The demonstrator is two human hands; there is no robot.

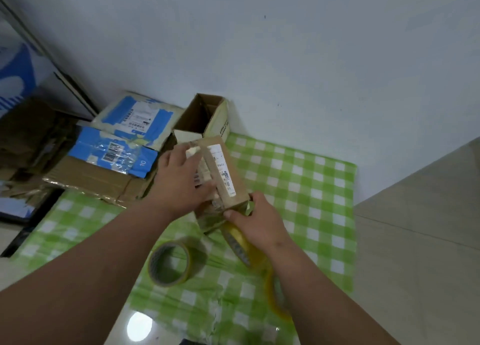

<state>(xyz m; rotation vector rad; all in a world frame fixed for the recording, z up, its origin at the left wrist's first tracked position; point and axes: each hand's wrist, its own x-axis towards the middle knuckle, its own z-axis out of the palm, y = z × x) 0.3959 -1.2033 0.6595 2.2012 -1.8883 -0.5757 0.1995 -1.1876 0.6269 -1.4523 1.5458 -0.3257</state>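
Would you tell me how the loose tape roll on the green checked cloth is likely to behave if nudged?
The tape roll seems to rest on its curved rim, so it would probably roll. Its hollow core suggests it is light. The checked cloth looks wrinkled, which may slow it.

I see both forearms [104, 253] bare from the wrists back. My left hand [179, 178] and right hand [257, 220] are ungloved.

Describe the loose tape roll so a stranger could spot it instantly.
Find the green checked cloth below the white wall. On its near half, toward the left, sits a roll of clear tape. Unlike the yellow tape under the right hand, which meets the small box, this roll sits alone, untouched, its hole showing.
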